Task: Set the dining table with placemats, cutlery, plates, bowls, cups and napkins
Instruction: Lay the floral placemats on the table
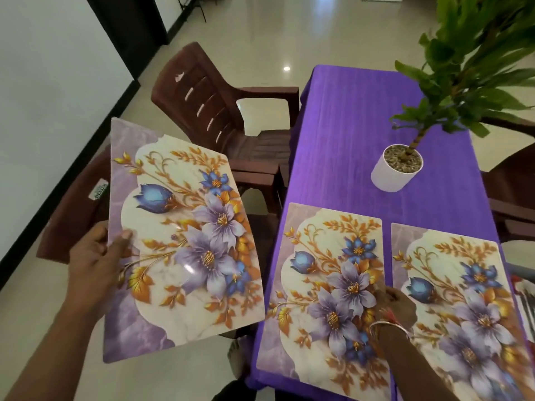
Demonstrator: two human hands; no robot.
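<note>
A floral mat (185, 241) hangs in the air, its left edge pinched by the left hand (95, 256). The right hand (396, 306) rests on the right edge of a second mat (327, 285), flat on the purple cloth (347, 134); whether it grips is unclear. A third mat (463, 299) lies just right of that hand, and a plant pot (396, 169) stands beyond it.

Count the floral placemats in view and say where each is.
3. The left hand holds one glossy floral placemat beside the table; a second and third lie side by side on the purple tablecloth, near end. More could hide behind the held one.
</note>
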